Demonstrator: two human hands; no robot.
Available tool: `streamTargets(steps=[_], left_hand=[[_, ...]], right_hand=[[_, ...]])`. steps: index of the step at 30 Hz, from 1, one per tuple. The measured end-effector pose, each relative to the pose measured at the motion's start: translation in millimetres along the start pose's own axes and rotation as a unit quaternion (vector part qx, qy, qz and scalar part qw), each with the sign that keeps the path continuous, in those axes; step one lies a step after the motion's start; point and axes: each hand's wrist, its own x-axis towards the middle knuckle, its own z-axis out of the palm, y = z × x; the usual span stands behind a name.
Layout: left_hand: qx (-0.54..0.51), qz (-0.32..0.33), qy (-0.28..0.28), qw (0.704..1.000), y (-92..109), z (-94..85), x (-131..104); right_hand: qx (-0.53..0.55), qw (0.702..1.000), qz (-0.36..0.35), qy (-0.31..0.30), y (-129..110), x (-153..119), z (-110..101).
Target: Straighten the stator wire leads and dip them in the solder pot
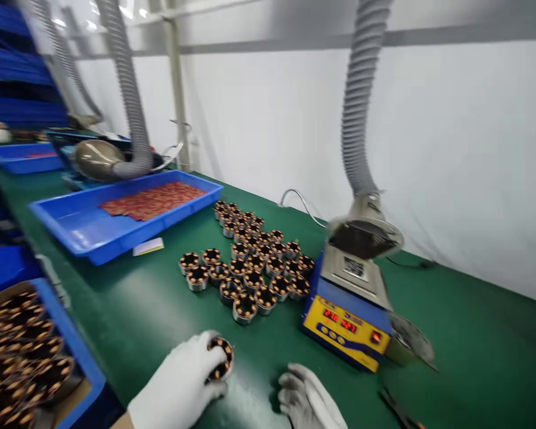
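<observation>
My left hand, in a white glove, grips a round motor stator with copper windings at the lower middle of the head view. To its right, my right hand, also gloved, is just above the green table with its fingers curled loosely and nothing seen in them. Beyond both hands stands a cluster of several similar stators, their winding sides facing up. Right of the cluster is a blue and yellow soldering pot with a lit red display.
A blue tray of reddish parts lies at the back left, with a paper slip beside it. A blue crate of stators is at the left edge. Pliers lie lower right; a duct hangs over the pot.
</observation>
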Motion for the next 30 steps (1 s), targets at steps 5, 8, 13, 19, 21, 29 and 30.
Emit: streamTargets(steps=[5,8,13,19,21,29,30], left_hand=[[0.011,0.257,-0.074,0.963,79,33.5,30],[0.027,0.303,-0.104,0.947,112,42.0,50],[-0.02,0.319,-0.078,0.944,115,54.8,62],[-0.145,0.255,-0.133,0.947,109,51.6,63],[-0.224,0.223,-0.192,0.929,111,46.1,63],[-0.355,0.25,-0.232,0.87,95,31.2,66],[-0.344,0.261,-0.236,0.87,93,30.5,68]], right_hand=[[-0.192,0.975,-0.108,0.042,-33,-19,-10],[-0.252,0.956,-0.118,0.093,-57,-30,-19],[-0.273,0.948,-0.105,0.126,-64,-30,-31],[-0.41,0.832,-0.303,0.218,-44,-22,-26],[-0.322,0.834,-0.348,0.283,-47,-24,-25],[0.072,0.988,-0.117,0.074,-42,-25,-4],[0.092,0.993,-0.075,-0.007,-36,-25,0]])
